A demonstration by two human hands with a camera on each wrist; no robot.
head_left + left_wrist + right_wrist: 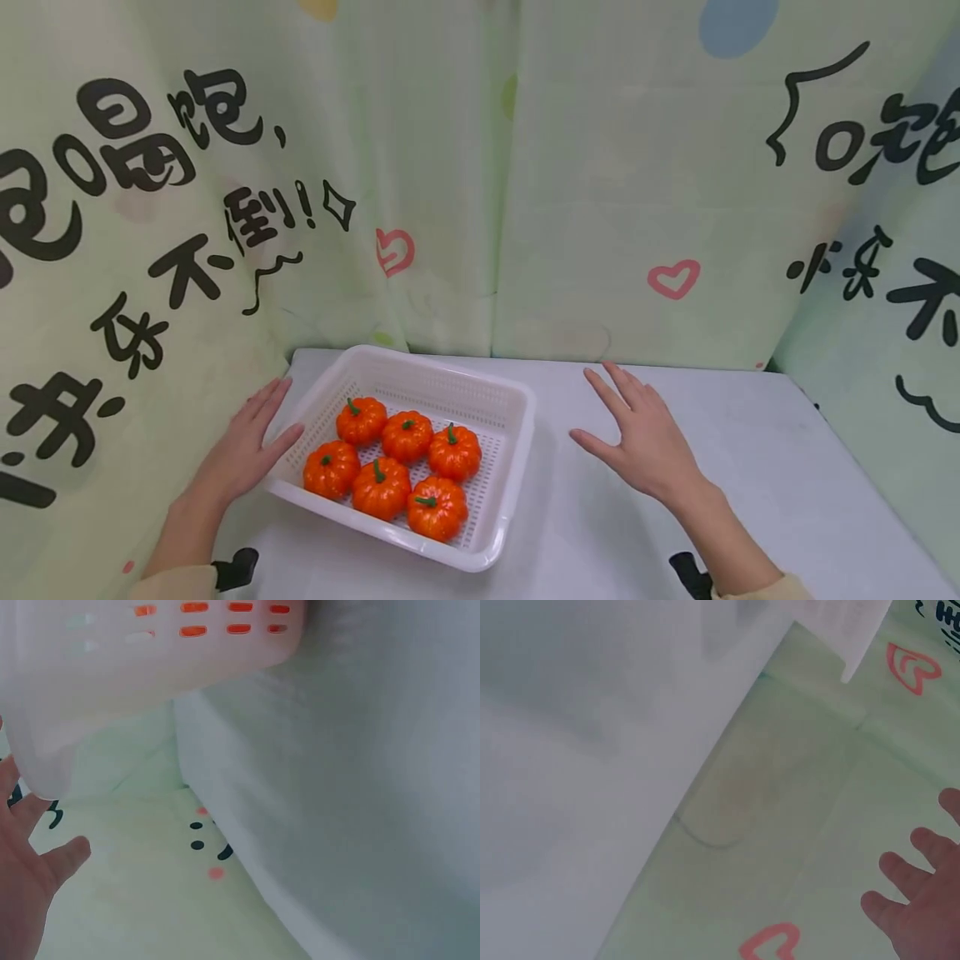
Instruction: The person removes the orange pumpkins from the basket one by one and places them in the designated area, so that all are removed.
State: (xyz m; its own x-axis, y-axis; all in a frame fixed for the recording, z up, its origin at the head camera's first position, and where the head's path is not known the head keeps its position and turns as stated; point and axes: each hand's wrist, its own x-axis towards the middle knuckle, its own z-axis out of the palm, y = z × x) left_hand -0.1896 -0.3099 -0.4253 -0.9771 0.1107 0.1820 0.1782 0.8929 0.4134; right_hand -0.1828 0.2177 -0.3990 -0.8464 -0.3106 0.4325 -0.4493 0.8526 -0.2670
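Observation:
A white plastic basket [517, 467] with slotted walls stands at an angle on the table, left of the middle in the head view. Several small orange pumpkins [381, 489] with green stems lie inside it in two rows. My left hand [243, 450] is beside the basket's left side, fingers straight and thumb spread toward the rim. In the left wrist view, orange shows through the slots of the basket [150, 682] above that hand. To the right of the basket, my right hand [648, 442] hovers over the table with spread fingers, holding nothing.
The white-covered table [787, 492] reaches to a pale green curtain [450, 167] printed with dark lettering and hearts, which hangs behind it and on both sides. A dark strap [237, 570] sits at the left wrist, another [690, 575] at the right.

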